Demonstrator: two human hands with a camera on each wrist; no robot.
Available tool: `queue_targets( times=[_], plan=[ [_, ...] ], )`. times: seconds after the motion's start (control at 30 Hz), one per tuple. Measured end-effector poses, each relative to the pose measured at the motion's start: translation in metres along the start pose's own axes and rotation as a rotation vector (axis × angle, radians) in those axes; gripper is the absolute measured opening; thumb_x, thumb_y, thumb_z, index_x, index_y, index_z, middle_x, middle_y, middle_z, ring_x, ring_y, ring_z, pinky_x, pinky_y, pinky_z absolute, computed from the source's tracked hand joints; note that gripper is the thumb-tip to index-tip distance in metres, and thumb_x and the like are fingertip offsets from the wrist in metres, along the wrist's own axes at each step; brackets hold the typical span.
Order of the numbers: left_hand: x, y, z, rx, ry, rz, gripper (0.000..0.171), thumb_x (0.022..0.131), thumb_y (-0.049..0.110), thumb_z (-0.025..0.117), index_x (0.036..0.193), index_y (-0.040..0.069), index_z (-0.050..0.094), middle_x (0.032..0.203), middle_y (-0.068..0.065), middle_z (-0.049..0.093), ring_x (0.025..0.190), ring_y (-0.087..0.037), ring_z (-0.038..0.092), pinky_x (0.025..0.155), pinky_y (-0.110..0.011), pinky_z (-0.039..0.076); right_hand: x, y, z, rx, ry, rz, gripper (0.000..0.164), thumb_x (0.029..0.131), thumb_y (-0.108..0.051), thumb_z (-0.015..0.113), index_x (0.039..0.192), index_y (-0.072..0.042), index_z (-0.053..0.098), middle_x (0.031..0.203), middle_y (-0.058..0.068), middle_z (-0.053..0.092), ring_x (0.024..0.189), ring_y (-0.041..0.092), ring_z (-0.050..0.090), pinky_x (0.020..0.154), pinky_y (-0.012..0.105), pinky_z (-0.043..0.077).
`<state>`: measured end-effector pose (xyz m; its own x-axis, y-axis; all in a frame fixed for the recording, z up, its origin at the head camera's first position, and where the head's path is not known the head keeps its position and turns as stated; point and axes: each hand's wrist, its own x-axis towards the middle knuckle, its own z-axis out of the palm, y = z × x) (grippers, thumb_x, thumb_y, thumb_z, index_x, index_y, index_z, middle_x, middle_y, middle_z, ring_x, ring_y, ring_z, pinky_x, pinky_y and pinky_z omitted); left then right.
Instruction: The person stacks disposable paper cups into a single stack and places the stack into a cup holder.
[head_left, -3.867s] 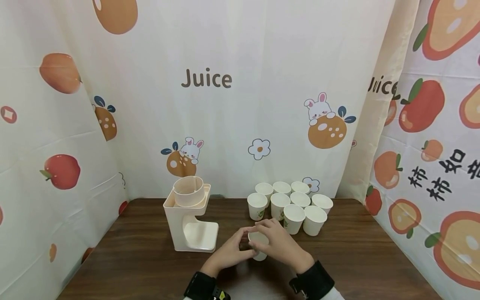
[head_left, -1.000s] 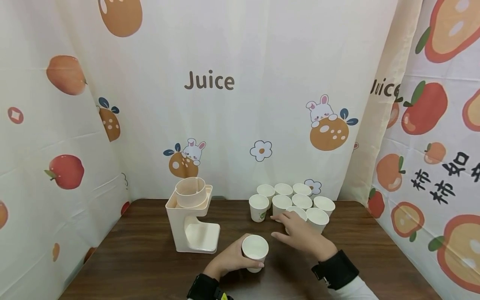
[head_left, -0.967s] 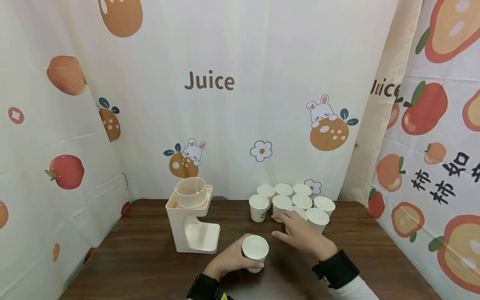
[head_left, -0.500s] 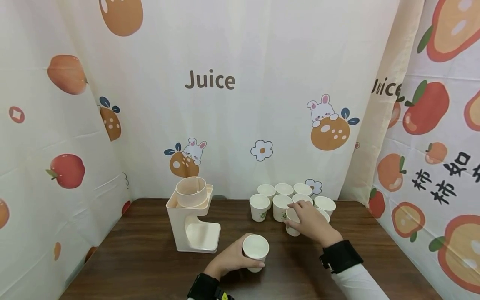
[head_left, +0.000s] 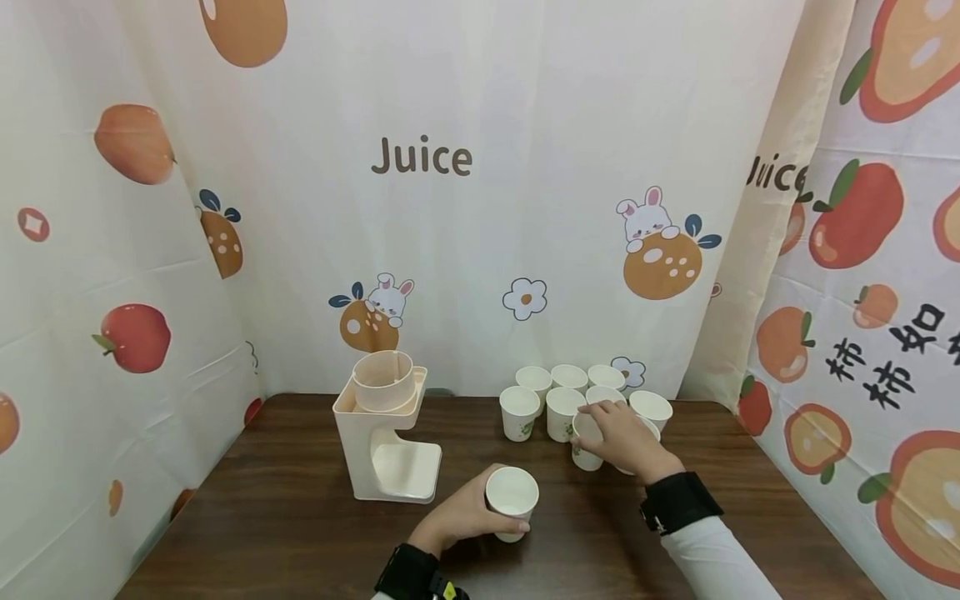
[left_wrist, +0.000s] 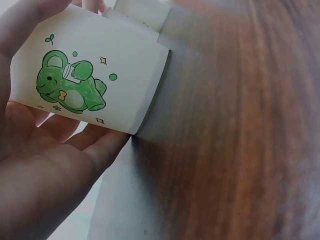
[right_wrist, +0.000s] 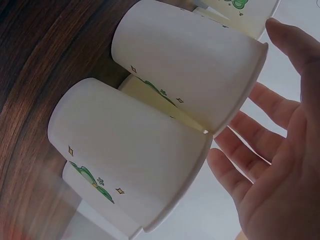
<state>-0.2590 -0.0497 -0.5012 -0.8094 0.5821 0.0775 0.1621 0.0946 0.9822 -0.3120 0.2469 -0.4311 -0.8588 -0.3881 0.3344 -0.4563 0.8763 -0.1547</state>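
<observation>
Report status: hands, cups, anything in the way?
Left hand grips paper cup, mouth up. Right hand at rim of front cup, grip unclear. Neighbouring cups crowd close around it.

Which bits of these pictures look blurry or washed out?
Head view: central "Juice" lettering reads crisply; left wrist view: the held paper cup looks clear, but the wood-grain tabletop smears toward the right; right wrist view: pale haze veils the lower left, though the middle paper cup keeps clear edges.
</observation>
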Motion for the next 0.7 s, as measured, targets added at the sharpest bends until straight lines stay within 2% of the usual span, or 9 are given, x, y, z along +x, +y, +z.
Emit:
queue_targets(
  times=[0.4,0.7],
  plan=[
    [0.0016,0.0001,0.0003,-0.001,0.013,0.018,0.068,0.079,0.008,0.085,0.136,0.009,0.049,0.119,-0.003,0.061,0.11,-0.02,0.059,0.093,-0.039,0.046,0.0047,0.003,-0.0007,0.007,-0.011,0.0,0.05,0.086,-0.037,0.079,0.121,-0.004,0.066,0.116,0.018,0.064,0.106,0.04,0.057,0.092,0.055,0.045],
    [0.0003,0.0028,0.0003,0.007,0.014,0.002,0.068,0.079,0.01,0.086,0.136,0.008,0.048,0.119,-0.003,0.061,0.11,-0.02,0.058,0.094,-0.041,0.045,0.0035,0.002,0.0026,0.033,-0.019,-0.004,0.046,0.084,-0.035,0.081,0.118,-0.008,0.069,0.112,0.016,0.063,0.099,0.036,0.056,0.086,0.053,0.047]
  ],
)
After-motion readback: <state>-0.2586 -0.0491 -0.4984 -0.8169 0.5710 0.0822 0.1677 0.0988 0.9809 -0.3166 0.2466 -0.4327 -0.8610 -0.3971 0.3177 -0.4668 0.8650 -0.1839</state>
